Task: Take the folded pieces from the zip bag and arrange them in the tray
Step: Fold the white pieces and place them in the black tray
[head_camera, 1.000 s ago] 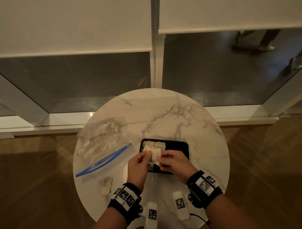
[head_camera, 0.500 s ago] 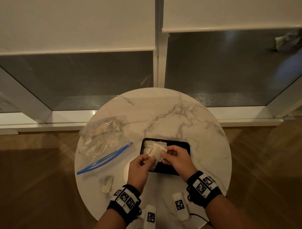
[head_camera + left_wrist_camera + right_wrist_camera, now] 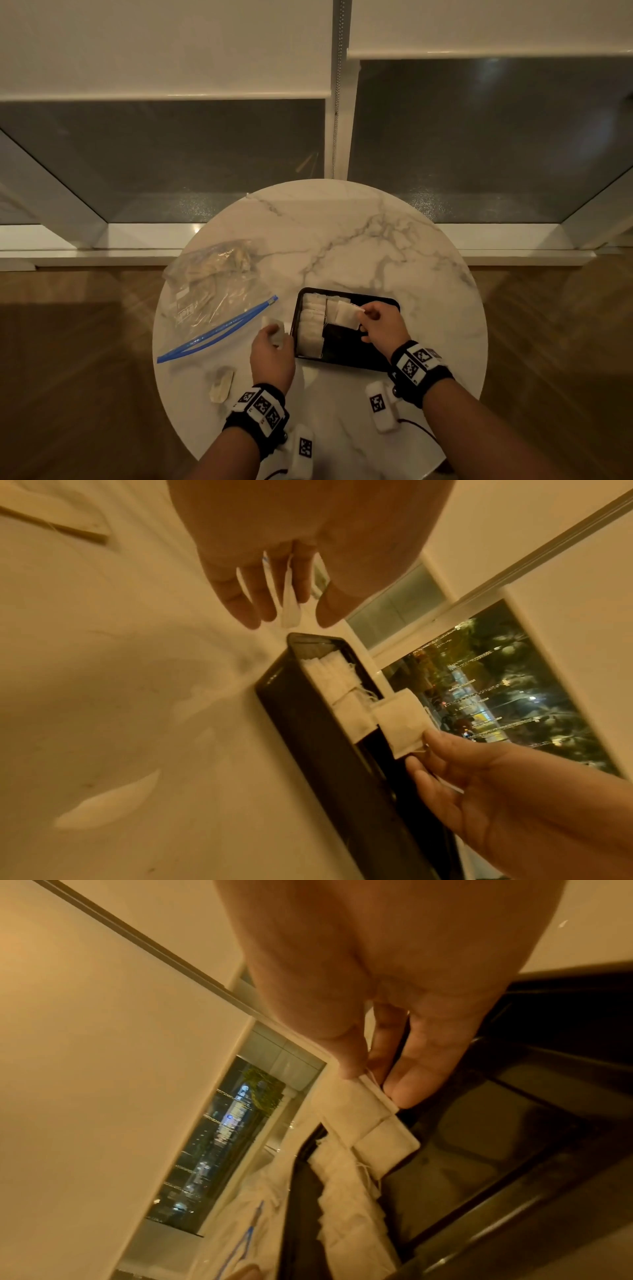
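Note:
A black tray [image 3: 376, 359] sits on the round marble table [image 3: 342, 240], with several white folded pieces [image 3: 311, 325] lined up along its left side. My right hand [image 3: 368, 313] pinches a white folded piece [image 3: 346, 317] by its corner over the tray's back half; the right wrist view shows thumb and finger on the piece [image 3: 363, 1118]. My left hand [image 3: 272, 334] is just left of the tray and holds another folded piece [image 3: 274, 330], seen edge-on between its fingers [image 3: 291, 607]. The clear zip bag [image 3: 212, 291] with a blue seal lies at the left, holding more pieces.
One loose folded piece [image 3: 221, 383] lies on the table near my left wrist. The table's back half [image 3: 342, 222] is bare marble. Behind it are a window sill and dark glass. Wooden floor surrounds the table.
Both hands were together on one piece over the tray. My left hand has moved left off the tray with a piece, and my right hand has carried its piece toward the tray's back.

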